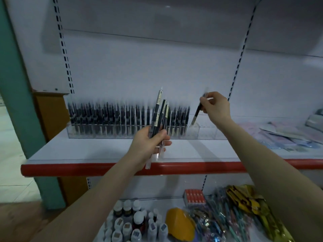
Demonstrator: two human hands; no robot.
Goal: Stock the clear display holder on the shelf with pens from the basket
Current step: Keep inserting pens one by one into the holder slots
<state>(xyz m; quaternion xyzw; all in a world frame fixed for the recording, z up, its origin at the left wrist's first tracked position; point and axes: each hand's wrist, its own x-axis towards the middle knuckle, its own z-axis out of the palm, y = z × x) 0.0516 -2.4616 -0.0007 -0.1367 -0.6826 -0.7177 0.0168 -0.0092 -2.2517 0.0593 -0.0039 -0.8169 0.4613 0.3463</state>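
The step in hand is seating one pen. The right hand (216, 107) pinches a single pen (197, 111) near its top between thumb and fingertips. The pen is tilted, its lower tip just over the first bare slot toward the right end of the clear holder (206, 134). The holder sits on the white shelf (87, 149), close to the back panel (157, 67). The left hand (148, 144), in front of the holder's middle, has its fingers wrapped round a bundle of pens (160, 116), held upright as a reserve. Stocked pens (113, 116) fill the holder from its left end to just short of that tip, and the stretch to the right of it looks bare. The basket is not in view. The next move, as I judge it, calls for righting the pen and lowering it straight down, clear of the last stocked row and the holder's front wall. Above the holder is open air. To its right lie flat paper packets (288, 137), near its end but apart from it. In front of it runs the shelf's red edge (104, 169).
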